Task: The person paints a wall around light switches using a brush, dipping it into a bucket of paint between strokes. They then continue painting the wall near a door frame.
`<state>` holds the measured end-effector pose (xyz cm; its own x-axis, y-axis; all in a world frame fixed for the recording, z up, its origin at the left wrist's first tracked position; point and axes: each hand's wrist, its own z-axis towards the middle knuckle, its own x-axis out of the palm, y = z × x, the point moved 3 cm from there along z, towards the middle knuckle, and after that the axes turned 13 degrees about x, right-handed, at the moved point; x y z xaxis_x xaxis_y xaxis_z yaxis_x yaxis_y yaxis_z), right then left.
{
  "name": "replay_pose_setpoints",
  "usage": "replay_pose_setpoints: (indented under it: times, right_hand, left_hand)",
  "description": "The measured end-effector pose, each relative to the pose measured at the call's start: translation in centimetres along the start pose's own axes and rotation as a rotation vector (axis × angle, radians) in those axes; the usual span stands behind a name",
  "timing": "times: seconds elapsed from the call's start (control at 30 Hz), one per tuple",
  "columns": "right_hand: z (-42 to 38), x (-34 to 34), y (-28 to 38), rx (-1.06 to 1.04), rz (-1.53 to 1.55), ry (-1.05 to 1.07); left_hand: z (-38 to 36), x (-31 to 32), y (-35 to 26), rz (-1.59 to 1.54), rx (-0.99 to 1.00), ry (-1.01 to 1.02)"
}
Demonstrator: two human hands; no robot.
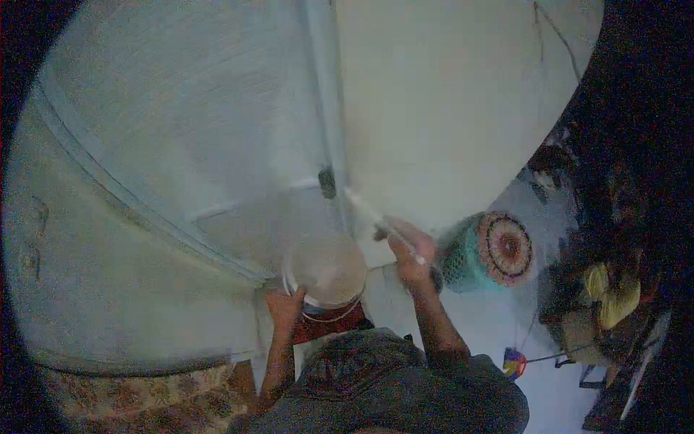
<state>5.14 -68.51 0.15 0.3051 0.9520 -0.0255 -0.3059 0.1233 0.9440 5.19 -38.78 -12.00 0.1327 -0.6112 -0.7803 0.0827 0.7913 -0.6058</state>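
Observation:
My left hand (285,307) is closed on the near left rim of a round pale bucket (322,296). A pale, smooth surface fills the bucket's round top, and a thin handle loops below its near side. In my right hand (412,249), the fingers wrap round a long white-handled tool (370,210), which slants up and left toward the corner of the walls. A small dark block (327,182) sits just past the tool's far tip, roughly in line with it. The image is dim and grainy.
Pale walls (448,94) rise ahead and meet at a vertical corner. Right of my right hand stands a turquoise mesh-sided round container (463,257) with a ringed reddish end. Patterned fabric (144,398) lies at lower left. Dark clutter and a yellow item (614,293) fill the right side.

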Motion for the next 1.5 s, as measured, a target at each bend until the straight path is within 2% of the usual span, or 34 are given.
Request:
replay_pose_setpoints:
  times: [0.03, 0.07, 0.13, 0.2, 0.27, 0.33, 0.43, 0.6, 0.63, 0.7, 0.77, 0.83, 0.9, 0.93, 0.97, 1.0, 1.07, 1.1, 1.17, 1.2, 1.27, 1.37, 1.4, 1.43, 1.47, 1.5]
  right_hand:
    - [1.2, 0.2, 1.2, -0.187, -0.264, -0.044]
    - [2.3, 0.6, 1.8, -0.262, -0.204, -0.027]
    - [3.9, 1.2, 3.0, -0.301, -0.311, -0.074]
    - [5.7, 1.9, 3.6, -0.351, -0.415, -0.116]
    - [7.5, -2.4, 0.5, -0.547, -0.446, -0.135]
    - [8.3, -3.0, -0.3, -0.544, -0.488, -0.137]
    - [8.8, -1.4, -1.6, -0.522, -0.507, -0.131]
    - [9.3, 0.7, -5.9, -0.452, -0.547, -0.115]
    - [8.9, 0.9, -6.8, -0.383, -0.583, -0.104]
    - [7.7, 1.2, -9.0, -0.305, -0.616, -0.087]
    - [6.3, 1.0, -10.6, -0.422, -0.688, -0.072]
    - [4.8, 0.3, -10.0, -0.354, -0.703, -0.02]
    - [4.3, 0.2, -8.3, -0.282, -0.717, 0.031]
    - [4.1, -0.1, -6.9, -0.223, -0.595, -0.055]
    - [3.9, -0.5, -5.7, -0.161, -0.474, -0.14]
    - [5.3, -0.4, -4.9, -0.154, -0.47, -0.131]
    - [8.3, -0.1, -2.9, -0.327, -0.113, -0.18]
    - [9.4, -0.2, -3.2, -0.332, -0.12, -0.181]
    - [10.2, 0.7, -4.7, -0.46, -0.514, -0.166]
    - [9.7, 0.8, -6.1, -0.459, -0.512, -0.168]
    - [8.5, 1.3, -9.5, -0.308, -0.818, -0.058]
    - [6.7, 0.4, -11.2, -0.192, -0.796, -0.063]
    - [6.8, 0.3, -9.0, -0.193, -0.799, -0.062]
    - [6.6, -0.4, -6.7, -0.094, -0.557, -0.061]
    - [6.4, -0.9, -5.3, 0.006, -0.317, -0.061]
    - [6.5, -1.0, -5.4, 0.01, -0.317, -0.064]
  left_hand:
    - [0.4, -0.4, -0.4, 0.004, -0.003, -0.002]
    - [0.7, -1.0, -1.2, 0.046, 0.013, 0.008]
    - [1.4, -2.4, -3.2, 0.091, 0.026, 0.024]
    - [2.0, -3.2, -4.3, -0.149, -0.12, 0.119]
    - [2.7, 4.4, -4.3, -0.163, -0.058, 0.085]
    - [2.7, 7.0, -3.5, -0.172, 0.0, 0.055]
    - [2.7, 7.1, -2.4, -0.001, 0.023, 0.013]
    - [2.8, 5.3, -3.5, 0.028, -0.026, 0.238]
    - [2.6, 5.6, -2.9, 0.029, -0.027, 0.24]
    - [1.9, 5.8, -1.6, 0.136, 0.093, 0.029]
    - [1.8, 5.6, -0.6, 0.054, 0.058, 0.096]
    - [1.7, 5.5, 0.0, -0.029, 0.023, 0.159]
    - [1.4, 4.3, -1.0, 0.161, 0.243, 0.13]
    - [1.2, 3.4, -2.0, 0.164, 0.238, 0.137]
    - [1.1, 2.8, -3.0, 0.178, 0.136, 0.194]
    - [1.6, 2.9, -3.8, 0.193, 0.03, 0.245]
    - [2.6, 3.4, -3.3, 0.154, 0.052, 0.208]
    - [2.9, 3.9, -2.9, 0.106, 0.091, 0.165]
    - [3.1, 4.9, -0.9, 0.115, 0.105, 0.209]
    - [3.2, 4.9, -0.8, 0.125, 0.12, 0.249]
    - [3.2, 4.3, -1.7, 0.2, 0.109, 0.215]
    - [3.0, 4.2, -1.9, 0.258, 0.123, 0.135]
    - [2.9, 4.5, -1.7, 0.245, 0.152, 0.086]
    - [2.9, 5.2, -0.7, 0.245, 0.151, 0.089]
    - [3.1, 5.7, 0.3, 0.176, 0.034, 0.137]
    - [2.9, 5.9, 1.3, 0.109, -0.08, 0.184]
